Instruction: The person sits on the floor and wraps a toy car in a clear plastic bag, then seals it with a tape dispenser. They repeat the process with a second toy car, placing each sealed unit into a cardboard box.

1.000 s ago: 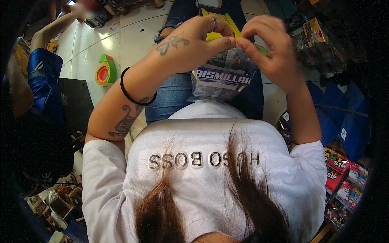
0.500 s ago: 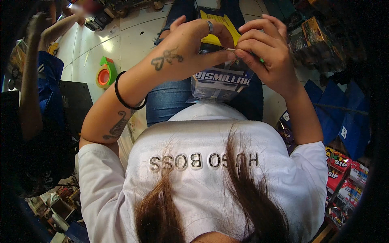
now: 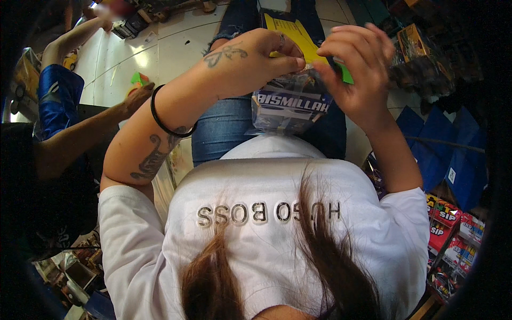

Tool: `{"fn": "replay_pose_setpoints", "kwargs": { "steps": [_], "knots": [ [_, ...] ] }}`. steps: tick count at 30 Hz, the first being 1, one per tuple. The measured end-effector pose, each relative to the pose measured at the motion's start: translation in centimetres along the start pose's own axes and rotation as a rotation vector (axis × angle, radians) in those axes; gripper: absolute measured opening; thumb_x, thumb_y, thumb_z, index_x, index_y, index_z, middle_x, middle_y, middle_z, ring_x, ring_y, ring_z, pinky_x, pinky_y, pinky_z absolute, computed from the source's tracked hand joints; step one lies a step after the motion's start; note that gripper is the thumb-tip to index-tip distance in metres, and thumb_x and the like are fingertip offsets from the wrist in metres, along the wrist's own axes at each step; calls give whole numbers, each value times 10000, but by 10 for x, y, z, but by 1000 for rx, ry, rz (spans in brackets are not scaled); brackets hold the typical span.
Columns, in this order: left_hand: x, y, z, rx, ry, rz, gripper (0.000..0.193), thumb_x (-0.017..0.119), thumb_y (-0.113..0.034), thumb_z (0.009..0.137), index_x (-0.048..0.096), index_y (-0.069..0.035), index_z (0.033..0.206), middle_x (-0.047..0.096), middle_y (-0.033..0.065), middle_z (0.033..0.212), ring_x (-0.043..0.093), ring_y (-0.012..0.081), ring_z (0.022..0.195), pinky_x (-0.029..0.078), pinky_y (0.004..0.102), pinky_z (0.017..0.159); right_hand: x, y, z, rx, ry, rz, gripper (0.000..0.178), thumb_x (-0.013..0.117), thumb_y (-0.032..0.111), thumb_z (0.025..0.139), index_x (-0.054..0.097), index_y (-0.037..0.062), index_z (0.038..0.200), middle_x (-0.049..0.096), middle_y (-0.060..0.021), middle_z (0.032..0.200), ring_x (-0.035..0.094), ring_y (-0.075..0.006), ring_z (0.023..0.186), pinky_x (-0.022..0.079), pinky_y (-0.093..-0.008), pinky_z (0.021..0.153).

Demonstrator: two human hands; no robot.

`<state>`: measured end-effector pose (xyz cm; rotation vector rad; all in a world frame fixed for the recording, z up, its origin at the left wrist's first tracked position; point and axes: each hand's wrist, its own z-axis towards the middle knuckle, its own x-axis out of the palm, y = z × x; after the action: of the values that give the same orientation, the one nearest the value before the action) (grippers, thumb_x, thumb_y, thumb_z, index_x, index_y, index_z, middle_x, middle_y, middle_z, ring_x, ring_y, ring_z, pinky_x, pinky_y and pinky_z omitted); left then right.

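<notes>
A toy truck (image 3: pixel 290 109), blue and white with lettering across it, sits in a clear plastic bag on my lap. Behind it rises a yellow part (image 3: pixel 290 37), with a bit of green (image 3: pixel 345 72) beside my right palm. My left hand (image 3: pixel 266 56) is closed, thumb and fingers pinching the gathered top of the bag (image 3: pixel 306 72). Close by on the right, my right hand (image 3: pixel 357 66) has its fingers apart, somewhat blurred; its thumb and fingertip are near the pinched plastic, and I see nothing between them.
At the left, another person's hand (image 3: pixel 140 101) touches a green and orange tape dispenser (image 3: pixel 140 80) on the tiled floor (image 3: pixel 176 53). Blue folded pieces (image 3: pixel 458 154) and colourful packs (image 3: pixel 445 213) lie to the right. Wrapped boxes (image 3: pixel 418 48) stand at the far right.
My right hand has come away slightly to the right from the pinched bag top. My left wrist has turned a little. The other person's arm has reached to the tape dispenser.
</notes>
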<state>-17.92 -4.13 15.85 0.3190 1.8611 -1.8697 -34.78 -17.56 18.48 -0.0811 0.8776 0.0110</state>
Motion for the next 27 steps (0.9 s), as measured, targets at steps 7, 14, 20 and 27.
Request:
{"fn": "replay_pose_setpoints", "kwargs": {
  "steps": [7,14,20,27],
  "knots": [
    [-1,-7,7,-214,98,-172,254,637,-202,912,624,-15,1084,664,58,1030,605,126,975,466,241,877,4,14,-11,-120,42,-139,198,748,274,744,671,126,851,635,17,915,548,-175,1059,261,-487,1001],
    [-11,-7,-10,264,-18,502,144,667,-246,882,656,-143,983,650,8,1020,582,164,1086,205,525,1107,4,-8,-6,129,251,377,188,684,268,823,663,82,826,642,-40,902,553,-208,1014,315,-426,941],
    [-5,3,-7,241,-84,474,137,699,-268,854,664,-170,942,644,-11,1005,578,155,1083,168,538,1109,-4,-18,-1,143,269,368,197,693,269,818,664,75,818,648,-50,856,577,-228,962,349,-413,904],
    [-20,3,-14,369,-86,551,119,723,-249,829,677,-164,898,639,-2,1011,573,162,1082,165,501,1111,-3,-6,-4,92,267,302,148,680,229,834,680,85,871,651,-48,906,554,-214,1064,325,-388,951]
  ]
}}
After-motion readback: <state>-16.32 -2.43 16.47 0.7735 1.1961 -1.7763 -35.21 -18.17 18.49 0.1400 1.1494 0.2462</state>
